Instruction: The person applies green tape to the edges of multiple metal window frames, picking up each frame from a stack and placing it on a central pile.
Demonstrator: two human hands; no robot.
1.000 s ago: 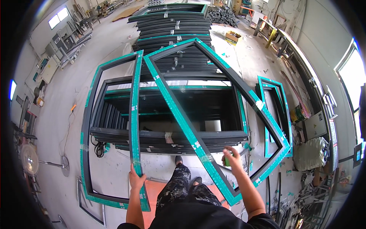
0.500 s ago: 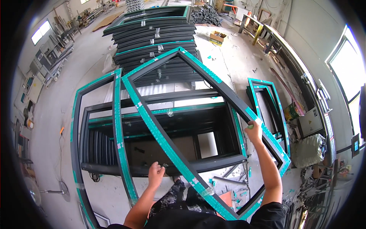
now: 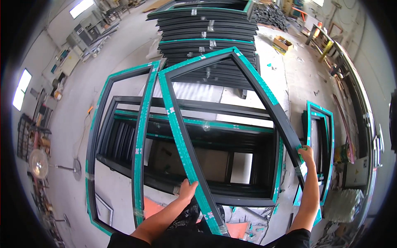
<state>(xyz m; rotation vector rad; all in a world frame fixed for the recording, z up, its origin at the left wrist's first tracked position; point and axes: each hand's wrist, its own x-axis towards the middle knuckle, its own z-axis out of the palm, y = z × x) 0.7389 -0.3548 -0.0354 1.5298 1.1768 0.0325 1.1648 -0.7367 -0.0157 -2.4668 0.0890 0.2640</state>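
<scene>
Before me, tilted, is a large black window frame (image 3: 182,132) with green protective film along its bars. My left hand (image 3: 189,190) is closed at its left bar, low down, the fingers partly hidden. My right hand (image 3: 307,153) grips the right bar, with a bit of green showing at the fingers. Close on the left, a second green-filmed frame (image 3: 139,153) stands upright, its top corner near that of the held frame. Behind both, a row of black frames (image 3: 264,201) stands packed together.
A tall stack of black frames (image 3: 206,37) rises at the back. More filmed frames (image 3: 331,144) lean at the right. A pedestal fan (image 3: 39,164) stands at the left. An open carton (image 3: 282,43) sits on the floor at the back right, and orange sheets (image 3: 237,230) lie near my feet.
My left hand has come from a loose fist beside the frame to closing at its left bar. The held frame has turned more upright. The surroundings have shifted right in view.
</scene>
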